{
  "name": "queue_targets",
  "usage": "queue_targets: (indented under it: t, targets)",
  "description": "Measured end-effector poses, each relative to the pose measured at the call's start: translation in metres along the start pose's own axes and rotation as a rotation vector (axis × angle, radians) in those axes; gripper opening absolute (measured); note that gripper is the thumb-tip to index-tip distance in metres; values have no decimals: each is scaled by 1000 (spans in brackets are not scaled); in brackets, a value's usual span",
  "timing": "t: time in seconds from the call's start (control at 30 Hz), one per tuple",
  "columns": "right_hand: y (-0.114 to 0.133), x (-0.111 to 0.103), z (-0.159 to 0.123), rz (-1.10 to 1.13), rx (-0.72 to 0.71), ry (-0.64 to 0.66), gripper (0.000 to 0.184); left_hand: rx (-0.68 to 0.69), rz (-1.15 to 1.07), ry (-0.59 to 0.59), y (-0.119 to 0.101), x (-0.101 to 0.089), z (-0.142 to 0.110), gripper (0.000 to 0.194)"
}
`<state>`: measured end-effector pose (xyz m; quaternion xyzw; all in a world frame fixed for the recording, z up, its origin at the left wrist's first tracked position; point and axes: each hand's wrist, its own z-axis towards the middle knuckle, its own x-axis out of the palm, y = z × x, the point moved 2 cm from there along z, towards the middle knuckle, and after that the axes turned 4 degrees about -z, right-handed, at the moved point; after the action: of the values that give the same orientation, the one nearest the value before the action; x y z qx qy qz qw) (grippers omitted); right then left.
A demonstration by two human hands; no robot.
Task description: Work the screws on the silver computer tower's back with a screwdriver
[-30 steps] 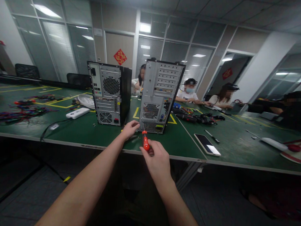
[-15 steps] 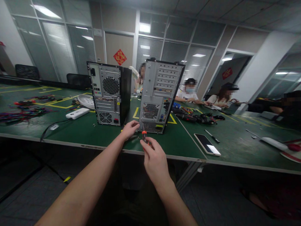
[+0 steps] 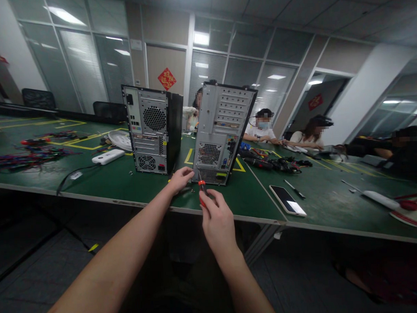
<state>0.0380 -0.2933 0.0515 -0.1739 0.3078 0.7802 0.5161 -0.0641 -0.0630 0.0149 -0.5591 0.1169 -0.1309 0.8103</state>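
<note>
A grey computer tower [image 3: 209,124] stands upright on the green table, its back panel turned toward me. My right hand [image 3: 219,217] is closed around a red and dark-handled screwdriver [image 3: 202,187], whose thin shaft points up at the tower's lower left part. At that tower's lower left edge, my left hand [image 3: 182,180] has its fingers curled together against the case; what lies between the fingertips is hidden. A few small screws [image 3: 192,191] lie on the tabletop between my hands.
A second computer tower [image 3: 149,131] stands left. Further left are a white power strip [image 3: 108,157], a white round tray [image 3: 121,140] and bundled wires [image 3: 34,155]. A phone [image 3: 287,200], a pen [image 3: 294,189] and black cables [image 3: 280,163] lie right. Several people sit beyond.
My right hand and the screwdriver have shifted slightly right, and the handle shows more clearly. My left hand stays at the tower's edge.
</note>
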Motion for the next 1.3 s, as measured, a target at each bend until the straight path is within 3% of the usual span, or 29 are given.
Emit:
queue_targets:
  t: [0.1, 0.33, 0.63, 0.83, 1.3]
  targets:
    - [2, -1, 0, -50, -61, 26, 46, -1, 1, -1, 0, -1, 0, 38]
    - [7, -2, 0, -33, -68, 67, 48, 6, 19, -9, 3, -1, 2, 37]
    - [5, -4, 0, 54, 43, -29, 29, 23, 31, -15, 4, -1, 1, 35]
    - [1, -1, 0, 111, 103, -10, 16, 28, 46, -10, 3, -2, 1, 34]
    - [6, -6, 1, -33, -68, 19, 39, 19, 19, -6, 3, -1, 2, 35]
